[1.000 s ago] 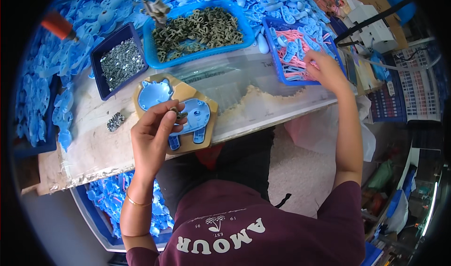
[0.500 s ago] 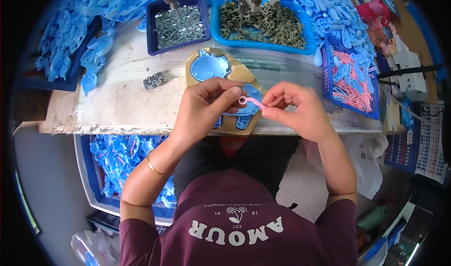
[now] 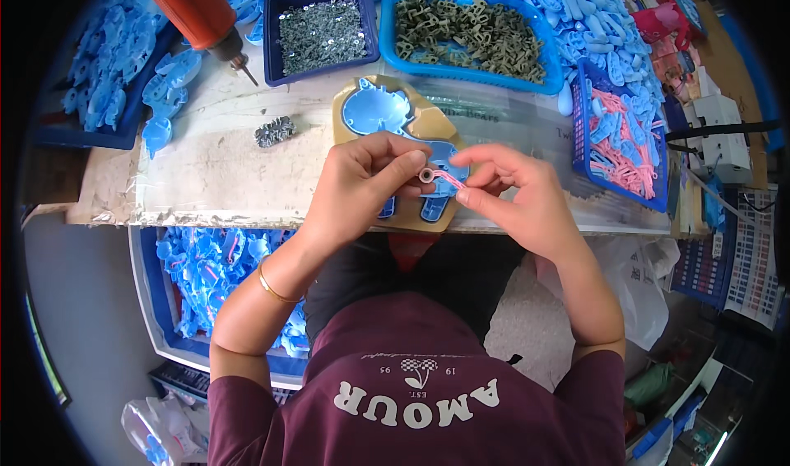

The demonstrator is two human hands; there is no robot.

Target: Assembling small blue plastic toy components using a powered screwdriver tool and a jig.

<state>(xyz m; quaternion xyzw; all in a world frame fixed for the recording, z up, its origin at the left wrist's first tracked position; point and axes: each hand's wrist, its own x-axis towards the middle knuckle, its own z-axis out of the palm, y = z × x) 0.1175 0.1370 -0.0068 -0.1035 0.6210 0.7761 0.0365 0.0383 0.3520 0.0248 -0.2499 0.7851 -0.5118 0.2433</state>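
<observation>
1. The pink strap spans the gap between the two hands, its left end meeting a small drab piece. At this size I cannot tell whether that end sits on the piece or only touches it.
2. To do this joining well, I'd keep the strap flat and untwisted, bring its end squarely to the piece, and push gently with the right while the left stays firm. A short free length between the pinches should bend less.
3. The left hand has thumb and fingers pressed together on the drab piece, which lies right at the fingertips, partly covered by them.
4. The right hand pinches the strap's other end between thumb and forefinger, the remaining fingers curled loosely; the strap runs leftward out of that pinch.
5. Beneath the hands is a tan jig seating a round blue shell and a lower shell, partly hidden by the fingers.
6. Farther out on the table are a screw heap, a screw basket, a clip tray and, at right, a strap basket. An orange driver hangs upper left.
</observation>
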